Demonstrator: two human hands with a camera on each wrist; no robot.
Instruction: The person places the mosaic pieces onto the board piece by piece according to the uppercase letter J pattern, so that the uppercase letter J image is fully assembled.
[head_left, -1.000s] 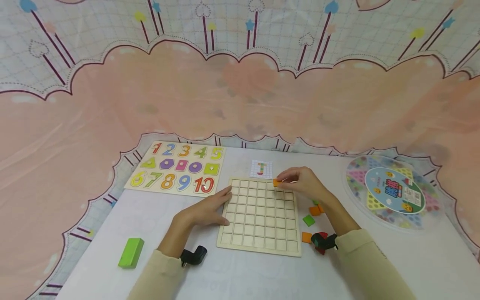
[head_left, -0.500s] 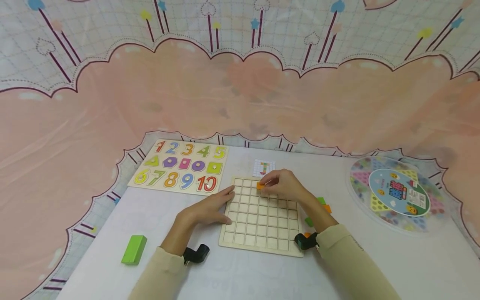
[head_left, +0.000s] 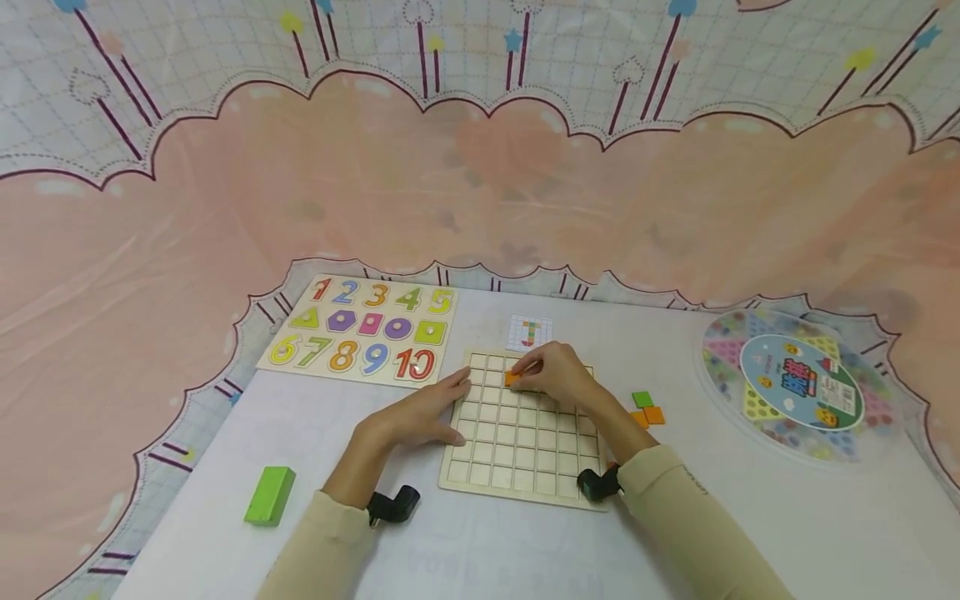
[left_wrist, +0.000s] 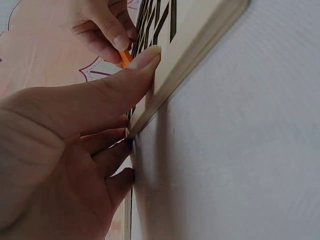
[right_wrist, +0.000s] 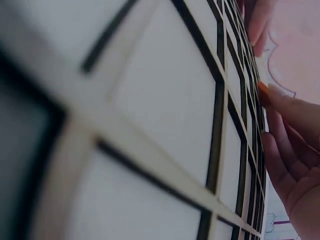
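Observation:
A wooden grid board [head_left: 513, 458] with square cells lies on the table in front of me. Between thumb and fingers, my right hand [head_left: 561, 375] pinches an orange square tile [head_left: 511, 378] over the upper rows of cells. In the right wrist view the orange tile [right_wrist: 263, 93] is at the board surface; whether it sits inside a cell cannot be told. My left hand [head_left: 412, 419] rests at the board's left edge. The left wrist view shows its thumb [left_wrist: 142, 62] on the board's frame and the other fingers along the side. Behind the board lies a small pattern card [head_left: 529, 332].
Right of the board lie a green tile [head_left: 642, 399] and orange tiles [head_left: 655, 415]; the right forearm covers the spot nearer me. A number puzzle board [head_left: 356, 331] lies at back left, a green block [head_left: 270, 496] at front left, a round clear-lidded box [head_left: 798, 383] at right.
My right hand has carried the orange tile leftward from the board's upper right and slightly down. The left hand has stayed at the board's edge.

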